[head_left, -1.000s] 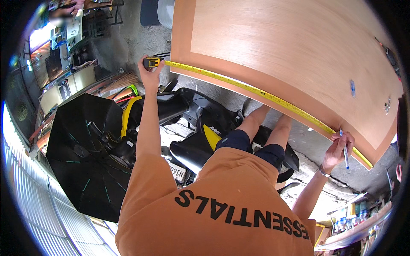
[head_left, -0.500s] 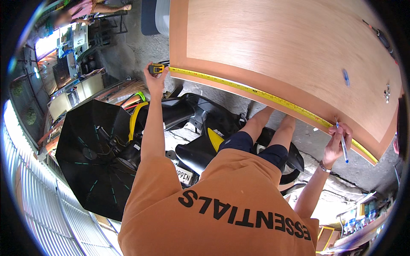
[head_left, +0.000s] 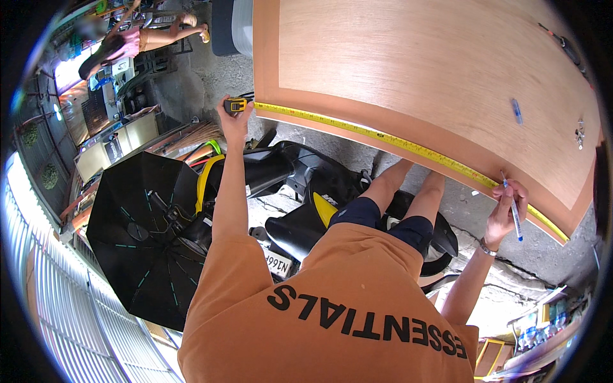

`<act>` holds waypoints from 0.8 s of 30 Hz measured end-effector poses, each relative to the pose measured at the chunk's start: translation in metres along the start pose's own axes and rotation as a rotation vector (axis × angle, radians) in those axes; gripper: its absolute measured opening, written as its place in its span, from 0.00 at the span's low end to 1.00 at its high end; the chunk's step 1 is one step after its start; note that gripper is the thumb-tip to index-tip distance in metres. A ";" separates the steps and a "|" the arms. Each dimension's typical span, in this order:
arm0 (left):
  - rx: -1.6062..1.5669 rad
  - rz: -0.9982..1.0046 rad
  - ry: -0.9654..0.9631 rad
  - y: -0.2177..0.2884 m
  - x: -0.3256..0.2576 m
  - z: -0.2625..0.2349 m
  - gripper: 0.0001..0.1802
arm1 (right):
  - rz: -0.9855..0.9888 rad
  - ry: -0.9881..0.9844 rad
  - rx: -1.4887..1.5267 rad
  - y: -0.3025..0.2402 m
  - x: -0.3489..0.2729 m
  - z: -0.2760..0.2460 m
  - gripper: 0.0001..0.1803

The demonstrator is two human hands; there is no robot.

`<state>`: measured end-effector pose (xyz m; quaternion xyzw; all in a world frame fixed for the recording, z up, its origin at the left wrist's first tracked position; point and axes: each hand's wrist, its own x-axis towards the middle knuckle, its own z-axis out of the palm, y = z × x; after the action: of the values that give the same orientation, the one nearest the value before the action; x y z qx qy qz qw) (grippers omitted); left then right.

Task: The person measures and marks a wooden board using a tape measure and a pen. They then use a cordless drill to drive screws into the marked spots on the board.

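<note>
My left hand (head_left: 235, 121) is closed round a yellow-and-black tape measure (head_left: 237, 104), just off the left corner of a wooden panel (head_left: 396, 70). From its case the yellow blade (head_left: 377, 135) lies stretched along the panel's near border, reaching the right corner. Over on the right, my right hand (head_left: 506, 209) grips a pen (head_left: 514, 214) with a blue end. Its tip touches or hovers just above the brown border beside the blade; I cannot tell which. On the panel lie a blue pen cap (head_left: 516, 111) and a small metal piece (head_left: 579, 135).
A dark tool (head_left: 565, 50) lies at the panel's far right edge. Behind my legs stands a black-and-yellow motorcycle (head_left: 300, 166), with an open black umbrella (head_left: 140, 255) to its left. Another person (head_left: 124, 48) is at the far left. Shelves with bottles (head_left: 543, 329) stand lower right.
Both my hands and the tape stay almost in place. The person at the far left has shifted, with more of the body and legs showing.
</note>
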<state>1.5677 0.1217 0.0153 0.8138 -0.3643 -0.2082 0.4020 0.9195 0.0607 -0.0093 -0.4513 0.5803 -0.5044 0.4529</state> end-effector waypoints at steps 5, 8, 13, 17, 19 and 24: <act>0.007 -0.013 0.002 -0.002 0.000 -0.001 0.39 | 0.001 -0.006 0.006 0.000 0.000 0.001 0.09; -0.012 -0.014 -0.002 -0.002 0.001 -0.001 0.39 | -0.005 -0.012 0.010 0.000 0.000 0.001 0.09; -0.015 -0.023 0.000 -0.001 0.000 0.000 0.39 | -0.006 -0.001 -0.001 0.000 0.000 0.001 0.09; -0.006 -0.021 0.001 0.000 0.001 0.000 0.38 | -0.011 -0.006 0.010 -0.001 0.000 0.001 0.09; -0.007 -0.020 -0.002 0.000 0.001 0.000 0.38 | -0.015 -0.012 -0.008 -0.001 0.000 0.001 0.09; -0.027 -0.023 -0.005 -0.001 0.001 0.000 0.37 | -0.006 -0.001 0.001 0.000 0.000 0.000 0.09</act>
<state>1.5684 0.1214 0.0141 0.8120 -0.3529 -0.2200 0.4096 0.9200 0.0606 -0.0090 -0.4530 0.5785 -0.5060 0.4517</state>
